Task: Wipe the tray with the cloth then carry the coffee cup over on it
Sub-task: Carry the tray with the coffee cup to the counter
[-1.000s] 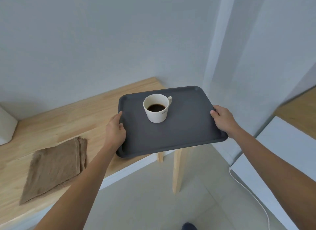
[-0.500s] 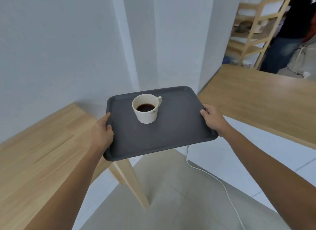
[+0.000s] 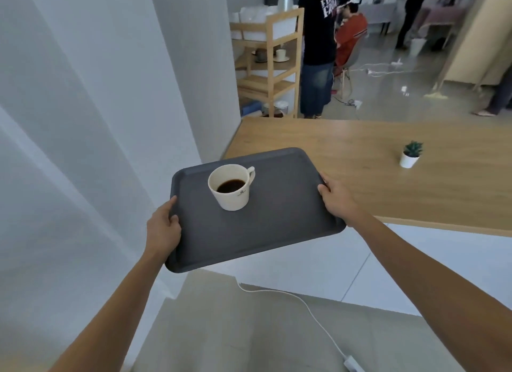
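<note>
I hold a dark grey tray (image 3: 277, 227) level in the air in front of me. My left hand (image 3: 162, 230) grips its left edge and my right hand (image 3: 336, 201) grips its right edge. A white coffee cup (image 3: 232, 190) with dark coffee in it stands upright on the far left part of the tray, handle pointing away to the right. The cloth is out of view.
A long wooden table (image 3: 388, 172) lies just beyond and right of the tray, with a small potted plant (image 3: 411, 154) on it. White walls (image 3: 97, 122) stand at left. A white cable (image 3: 299, 305) runs across the floor below. A wooden shelf (image 3: 270, 64) and people stand further back.
My view has swung right with the tray: the first table and the cloth have left the view, and the second table, the plant and the room behind have come in. Cup stays upright.
</note>
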